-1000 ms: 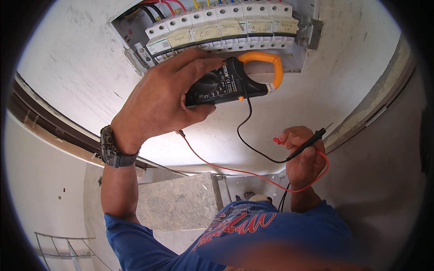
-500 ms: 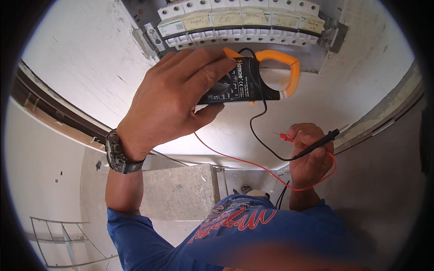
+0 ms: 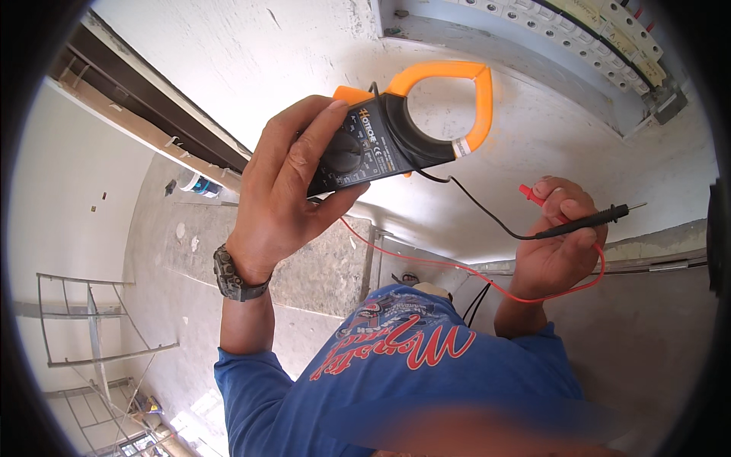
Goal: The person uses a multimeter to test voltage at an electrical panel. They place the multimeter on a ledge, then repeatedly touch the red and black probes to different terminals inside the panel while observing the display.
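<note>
My left hand (image 3: 285, 179) is closed round the body of a black and orange clamp meter (image 3: 392, 145), its dial and lettering facing up. The orange jaw of the meter is closed and points to the upper right. In my right hand (image 3: 560, 247) are two test probes, a black probe (image 3: 586, 222) lying across the fingers with its metal tip to the right, and a red probe (image 3: 531, 195) poking out on the left. A black lead (image 3: 487, 210) and a red lead (image 3: 426, 260) run slackly from the meter to the probes.
A row of breakers (image 3: 567, 38) with paper labels sits in a wall recess at the upper right. Behind my left arm lies a worn board (image 3: 304, 263). A metal scaffold frame (image 3: 95, 320) and a white bucket (image 3: 196, 183) stand at the left.
My view has turned, so the breakers have shifted to the upper right. The meter now shows more of its face, and both hands still hold the meter and probes.
</note>
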Demonstrator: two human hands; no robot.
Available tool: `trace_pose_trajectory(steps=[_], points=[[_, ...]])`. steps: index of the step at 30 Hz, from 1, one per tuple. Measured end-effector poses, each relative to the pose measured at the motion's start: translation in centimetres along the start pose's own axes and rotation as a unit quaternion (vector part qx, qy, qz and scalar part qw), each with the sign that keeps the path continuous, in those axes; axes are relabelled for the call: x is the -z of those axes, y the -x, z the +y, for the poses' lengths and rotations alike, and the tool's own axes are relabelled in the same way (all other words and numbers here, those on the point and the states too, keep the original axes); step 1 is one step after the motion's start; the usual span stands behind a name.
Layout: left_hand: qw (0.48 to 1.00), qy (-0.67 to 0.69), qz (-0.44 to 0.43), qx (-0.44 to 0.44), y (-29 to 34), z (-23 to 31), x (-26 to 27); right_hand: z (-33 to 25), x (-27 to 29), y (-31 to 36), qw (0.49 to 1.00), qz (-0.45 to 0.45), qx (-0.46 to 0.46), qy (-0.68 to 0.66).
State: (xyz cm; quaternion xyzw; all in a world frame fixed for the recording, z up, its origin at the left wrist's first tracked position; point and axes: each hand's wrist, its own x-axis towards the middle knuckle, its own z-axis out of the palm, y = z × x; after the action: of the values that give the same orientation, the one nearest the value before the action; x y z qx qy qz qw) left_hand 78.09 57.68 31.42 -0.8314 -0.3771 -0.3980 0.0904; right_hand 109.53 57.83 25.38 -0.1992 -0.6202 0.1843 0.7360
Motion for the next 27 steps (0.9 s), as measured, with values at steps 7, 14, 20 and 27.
trace_pose_trajectory(steps=[7, 14, 20, 27], points=[[0.993, 0.004, 0.067, 0.102, 5.8, 0.9, 0.9, -1.4, -3.1, 2.7, 0.998, -0.061, -0.025, 0.016], [0.985, 0.008, 0.091, 0.148, 10.0, 2.3, -0.2, -1.0, -9.4, 5.7, 0.982, -0.042, -0.133, -0.127], [0.987, -0.078, -0.058, 0.128, 14.8, 0.3, 2.3, -2.1, -7.3, 5.9, 0.988, -0.087, -0.026, -0.128], [0.954, -0.122, -0.250, 0.111, 23.0, -3.2, 7.2, 0.7, -4.8, 1.2, 0.963, -0.053, 0.153, 0.215]])
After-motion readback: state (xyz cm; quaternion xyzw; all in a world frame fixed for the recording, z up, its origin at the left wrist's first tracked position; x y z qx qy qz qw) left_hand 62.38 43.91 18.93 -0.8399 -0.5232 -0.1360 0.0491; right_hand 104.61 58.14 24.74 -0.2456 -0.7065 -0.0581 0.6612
